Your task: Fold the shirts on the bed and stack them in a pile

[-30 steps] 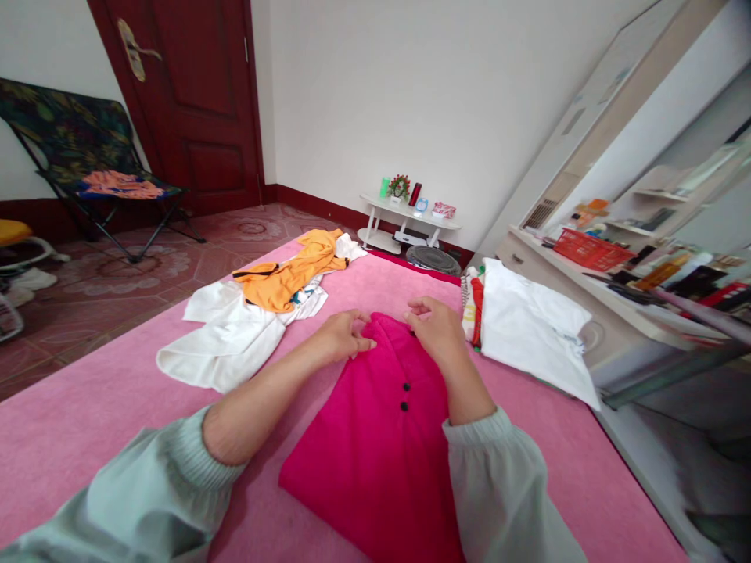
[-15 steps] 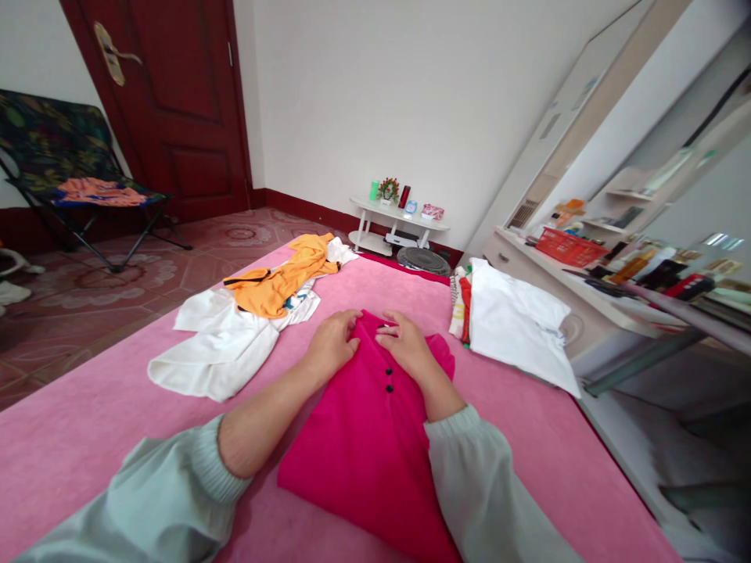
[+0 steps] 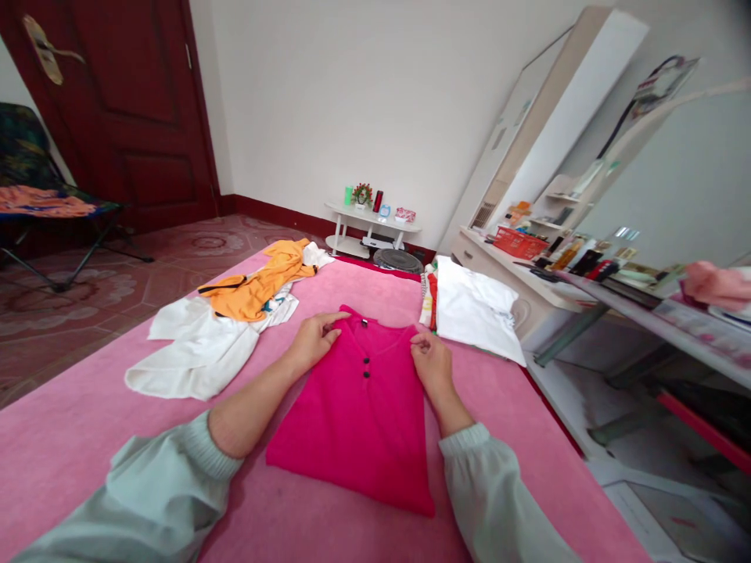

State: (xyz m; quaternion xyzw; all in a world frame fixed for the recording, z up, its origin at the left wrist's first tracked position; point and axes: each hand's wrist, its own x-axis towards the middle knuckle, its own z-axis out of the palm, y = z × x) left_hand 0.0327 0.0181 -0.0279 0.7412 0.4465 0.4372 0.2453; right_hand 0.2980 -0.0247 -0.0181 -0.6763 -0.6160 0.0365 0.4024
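Note:
A bright pink shirt (image 3: 357,414) with two dark buttons lies folded on the pink bed cover (image 3: 510,469), its neckline facing away from me. My left hand (image 3: 318,338) pinches the upper left corner of the shirt near the shoulder. At the upper right corner, my right hand (image 3: 432,361) grips the fabric between thumb and fingers. The front panel is spread fairly flat between both hands, with soft creases below the buttons.
Left of the shirt lie a crumpled orange garment (image 3: 258,289) and a white garment (image 3: 199,352). A folded white shirt (image 3: 475,309) rests at the right bed edge beside other folded clothes (image 3: 431,297). A dressing table with a red basket (image 3: 519,242) stands to the right.
My right hand has moved outward to the right shoulder, and the shirt's top is now spread wider with its collar showing. The view has turned somewhat to the right.

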